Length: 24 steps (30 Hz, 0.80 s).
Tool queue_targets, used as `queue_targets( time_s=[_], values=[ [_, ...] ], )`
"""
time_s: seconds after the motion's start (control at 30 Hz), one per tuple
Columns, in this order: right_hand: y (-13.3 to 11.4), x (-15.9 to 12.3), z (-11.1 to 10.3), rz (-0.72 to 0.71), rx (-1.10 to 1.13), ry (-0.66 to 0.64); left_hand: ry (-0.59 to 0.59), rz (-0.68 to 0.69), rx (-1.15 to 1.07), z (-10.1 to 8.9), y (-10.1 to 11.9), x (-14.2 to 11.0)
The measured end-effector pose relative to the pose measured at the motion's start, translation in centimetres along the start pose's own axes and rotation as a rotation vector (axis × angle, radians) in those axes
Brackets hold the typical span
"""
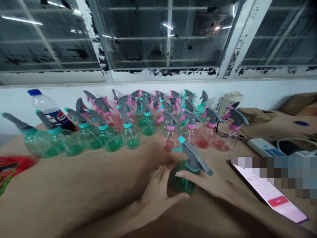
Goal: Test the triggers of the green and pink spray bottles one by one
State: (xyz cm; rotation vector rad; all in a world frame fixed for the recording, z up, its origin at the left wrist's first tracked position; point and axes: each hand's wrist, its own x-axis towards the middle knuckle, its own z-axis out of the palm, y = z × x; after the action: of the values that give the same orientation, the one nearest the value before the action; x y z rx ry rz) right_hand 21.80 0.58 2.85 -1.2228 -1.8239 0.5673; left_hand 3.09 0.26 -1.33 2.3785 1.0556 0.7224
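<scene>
Gripping green bottle [183,185] w/ both: L hand [157,186] round the body at 8–9 o'clk, thumb low; R hand [205,181] at 4, thumb across, nr the neck. Closed round it w/ both grips, nothing else held. Holding it low-centre, on or just over the table [74,188]. Pointing nozzle [182,139] to 11, lever [203,163] to 4.

To handle it well: steady the body w/ L hand, squeeze only lightly (prob. thin plastic), guide w/ R hand, avoid catching the lever, don't knock pink bottles [205,137] just beyond at 12–2.

Farther out: see green bottles [110,140] at 9–10, cola bottle [51,105] at 10, cup [231,99] at 1, white box [266,147] btwn 2 and 3, phone [279,201] at 3.

Hard to make out: can't see all the fingers behind green bottle, nor its base, so can't tell if touching table. Can't count the back rows, too much overlap. Can't read phone, blurred, pixelated up top. At 9, cut off by frame edge: red packet [19,165].
</scene>
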Motion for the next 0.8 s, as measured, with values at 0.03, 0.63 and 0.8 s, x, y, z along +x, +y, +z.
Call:
queue_targets(
  time_s=[0.03, 0.63, 0.8],
  values=[
    [0.0, 0.1, 0.0, 0.008, 0.052, 0.006, 0.007, 0.013, 0.014, 0.2, 0.0, 0.1],
    [0.1, 2.5, 1.2, -0.012, 0.168, 0.085, 0.031, 0.080, 0.140, -0.1, -2.0, 0.9],
    [0.4, 2.9, 1.2, 0.078, 0.202, 0.051, 0.009, 0.079, 0.198, -0.7, -2.8, 0.2]
  ],
)
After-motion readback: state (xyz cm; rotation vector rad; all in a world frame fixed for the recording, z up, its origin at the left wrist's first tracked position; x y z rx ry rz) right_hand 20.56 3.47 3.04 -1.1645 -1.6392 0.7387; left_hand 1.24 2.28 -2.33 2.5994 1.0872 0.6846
